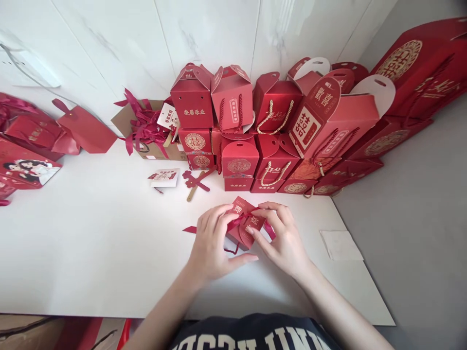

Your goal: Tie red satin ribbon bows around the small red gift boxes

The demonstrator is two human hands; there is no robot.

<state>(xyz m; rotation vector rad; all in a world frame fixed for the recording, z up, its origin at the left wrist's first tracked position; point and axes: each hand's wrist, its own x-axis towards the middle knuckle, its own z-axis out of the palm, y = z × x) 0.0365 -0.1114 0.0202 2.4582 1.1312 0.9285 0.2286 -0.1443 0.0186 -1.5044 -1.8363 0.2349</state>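
Observation:
A small red gift box (pixel 246 239) with pale lettering stands on the white table between my hands. Dark red ribbon (pixel 237 222) crosses its top, and one tail sticks out to the left past my wrist. Curled fingers of my left hand (pixel 211 243) press on the box's left side and the ribbon there, while its thumb stretches out in front. On the other side, my right hand (pixel 286 238) has its thumb on the front flap and its fingertips at the ribbon on the back edge. A cord handle hangs at the box's front.
Several red boxes (pixel 239 163) with cord handles are stacked along the wall. An open cardboard box (pixel 156 152) holds tangled ribbons. A white card (pixel 168 178) and flower-topped sticks (pixel 197 182) lie nearby. More red boxes (pixel 29 163) stand left; a white square (pixel 341 244) lies right.

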